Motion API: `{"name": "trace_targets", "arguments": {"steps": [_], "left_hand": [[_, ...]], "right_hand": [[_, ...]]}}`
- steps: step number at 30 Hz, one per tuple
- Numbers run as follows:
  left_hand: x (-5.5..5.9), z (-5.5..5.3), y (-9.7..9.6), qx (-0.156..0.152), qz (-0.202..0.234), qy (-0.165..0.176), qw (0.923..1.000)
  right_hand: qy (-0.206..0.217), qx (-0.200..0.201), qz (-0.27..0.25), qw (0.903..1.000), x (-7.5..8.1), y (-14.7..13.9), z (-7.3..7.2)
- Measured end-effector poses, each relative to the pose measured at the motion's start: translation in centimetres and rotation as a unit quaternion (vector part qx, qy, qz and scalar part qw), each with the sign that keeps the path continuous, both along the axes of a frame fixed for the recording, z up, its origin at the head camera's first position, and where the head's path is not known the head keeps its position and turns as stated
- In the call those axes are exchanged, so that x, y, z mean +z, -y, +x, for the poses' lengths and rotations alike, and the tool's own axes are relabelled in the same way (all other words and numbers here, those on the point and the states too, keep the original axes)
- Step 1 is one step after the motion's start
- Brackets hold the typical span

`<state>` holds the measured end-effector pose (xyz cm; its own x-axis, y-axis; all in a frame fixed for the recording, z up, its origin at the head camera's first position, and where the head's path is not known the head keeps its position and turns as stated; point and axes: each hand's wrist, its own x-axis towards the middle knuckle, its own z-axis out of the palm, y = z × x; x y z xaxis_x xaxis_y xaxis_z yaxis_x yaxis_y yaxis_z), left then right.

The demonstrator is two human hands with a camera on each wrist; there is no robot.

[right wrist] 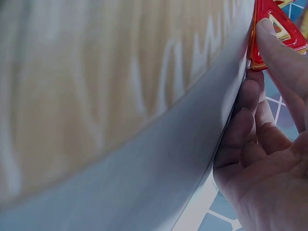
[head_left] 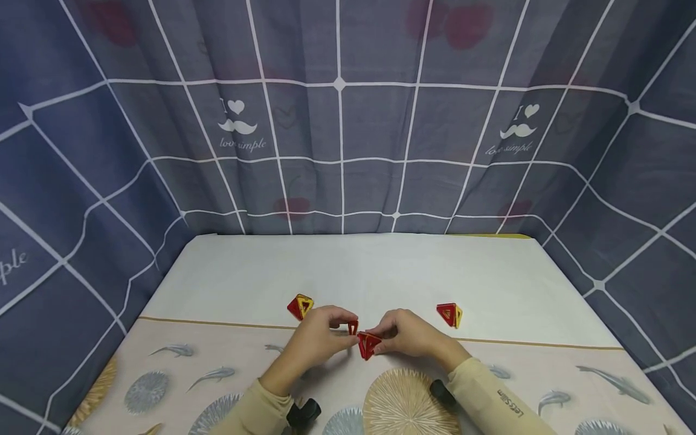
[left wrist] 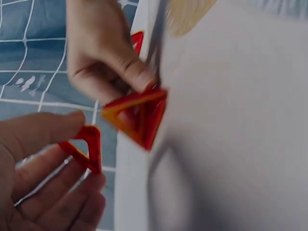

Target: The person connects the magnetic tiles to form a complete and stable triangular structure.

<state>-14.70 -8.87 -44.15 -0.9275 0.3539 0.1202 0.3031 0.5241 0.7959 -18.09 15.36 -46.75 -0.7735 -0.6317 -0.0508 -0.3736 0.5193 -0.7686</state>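
My left hand [head_left: 321, 335] pinches a small red triangular frame tile [head_left: 353, 327] between thumb and fingers; the left wrist view shows its open centre. Just to the right, my right hand [head_left: 408, 335] holds a small pyramid [head_left: 368, 345] of red and orange-yellow triangular tiles by its side. In the left wrist view, the loose tile [left wrist: 95, 149] and the pyramid [left wrist: 159, 115] are close but apart. From the right wrist, the thumb presses on a red face of the pyramid [right wrist: 261, 55], which is partly cut off by the frame.
One red and yellow pyramid [head_left: 296, 307] stands beyond my left hand, and another [head_left: 449, 314] beyond my right hand. A white cloth [head_left: 380, 272] covers the far tabletop, a patterned cloth [head_left: 174, 374] the near part. Gridded curtains [head_left: 304, 121] enclose the table.
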Motion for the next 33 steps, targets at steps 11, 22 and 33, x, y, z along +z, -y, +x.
{"name": "trace_targets", "arguments": {"steps": [11,22,33], "left_hand": [[-2.3,0.6,-1.9,0.004,-0.029,-0.001,0.9996],[-2.4,0.7,-2.4,0.01,-0.052,-0.024,0.9983],[-2.6,0.1,-2.2,-0.005,-0.066,-0.03,0.9974]], "right_hand": [[0.001,-0.001,0.001,1.0,0.1,0.0,0.0],[-0.005,0.009,0.002,0.9999,-0.2,-0.1,0.0],[-0.016,-0.003,0.012,0.9998,-0.1,0.1,0.2]]}}
